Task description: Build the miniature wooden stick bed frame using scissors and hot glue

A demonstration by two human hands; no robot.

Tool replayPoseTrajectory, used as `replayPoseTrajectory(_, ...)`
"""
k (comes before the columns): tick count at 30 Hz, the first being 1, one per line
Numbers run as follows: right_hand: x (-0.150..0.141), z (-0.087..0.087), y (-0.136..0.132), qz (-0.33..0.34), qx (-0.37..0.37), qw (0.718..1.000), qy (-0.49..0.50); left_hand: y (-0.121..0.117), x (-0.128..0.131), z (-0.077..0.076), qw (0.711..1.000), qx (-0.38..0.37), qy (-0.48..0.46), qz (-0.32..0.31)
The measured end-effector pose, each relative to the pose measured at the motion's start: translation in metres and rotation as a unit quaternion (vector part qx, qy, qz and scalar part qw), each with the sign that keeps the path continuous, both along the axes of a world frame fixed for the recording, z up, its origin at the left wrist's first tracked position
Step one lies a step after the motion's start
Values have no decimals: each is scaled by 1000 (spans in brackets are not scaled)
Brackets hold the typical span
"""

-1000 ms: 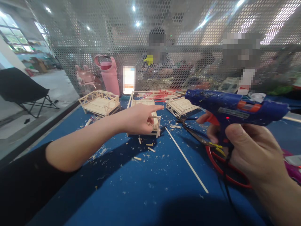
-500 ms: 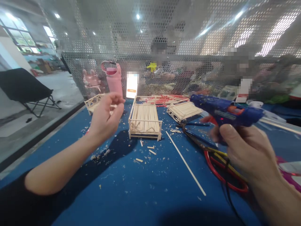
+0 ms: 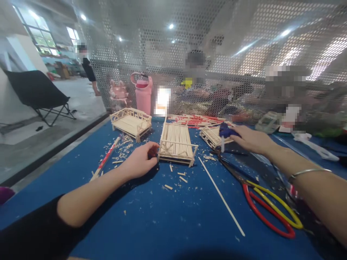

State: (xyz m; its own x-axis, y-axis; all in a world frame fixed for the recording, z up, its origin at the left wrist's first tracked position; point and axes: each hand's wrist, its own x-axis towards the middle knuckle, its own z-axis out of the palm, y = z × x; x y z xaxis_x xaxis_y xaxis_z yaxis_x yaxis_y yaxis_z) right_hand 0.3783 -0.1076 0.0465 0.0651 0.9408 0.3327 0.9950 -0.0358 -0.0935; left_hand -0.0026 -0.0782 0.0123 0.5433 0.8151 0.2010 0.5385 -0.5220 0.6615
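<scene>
The fingers of my left hand [image 3: 142, 159] are curled but apart from the thumb. Their tips reach the left front corner of a small bed-shaped frame [image 3: 177, 139] made of thin wooden sticks; whether they press on it is unclear. Farther right, my right hand [image 3: 248, 139] is closed round a blue glue gun [image 3: 229, 131], seen end-on with a pale piece pointing down. Beside the gun lies a second stick frame [image 3: 210, 135], partly hidden by it. Another railed stick frame [image 3: 131, 124] stands at the left.
Red-and-yellow-handled scissors [image 3: 267, 209] lie at right, near a long thin stick [image 3: 222, 196]. Red-tipped sticks [image 3: 195, 120] are heaped at the back. Wood scraps [image 3: 124, 146] litter the blue table [image 3: 162, 224]. A pink bottle [image 3: 143, 95] and lit phone [image 3: 162, 101] stand before a perforated metal screen [image 3: 121, 47].
My left hand has come down from the air to the middle frame's corner. My right hand has carried the glue gun away from me, down to the right-hand frame.
</scene>
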Motion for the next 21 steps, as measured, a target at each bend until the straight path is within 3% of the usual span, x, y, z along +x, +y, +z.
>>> replayPoseTrajectory(3,-1,-11,7,6,-36,999,-12,0,-2,0,1000,-10,8,-9)
replayPoseTrajectory(6,-10,-2,2,-26,-47,997,-59,1,-3,2,1000,-5,14,-9)
replayPoseTrajectory(10,-52,20,-30,-54,112,989,-81,0,-2,4,1000,-12,17,-12)
replayPoseTrajectory(12,-88,24,-54,4,166,985,-45,-1,-2,4,1000,-7,23,-10)
replayPoseTrajectory(13,-108,22,-66,64,139,988,-24,-1,-2,4,1000,-1,27,-7)
replayPoseTrajectory(15,-143,12,-85,176,0,984,3,-3,-1,4,999,10,33,2)
replayPoseTrajectory(17,-169,-3,-95,174,-103,979,10,-4,-1,5,999,12,35,14)
replayPoseTrajectory(21,-186,-28,-90,124,-121,984,47,-9,1,6,999,-3,32,18)
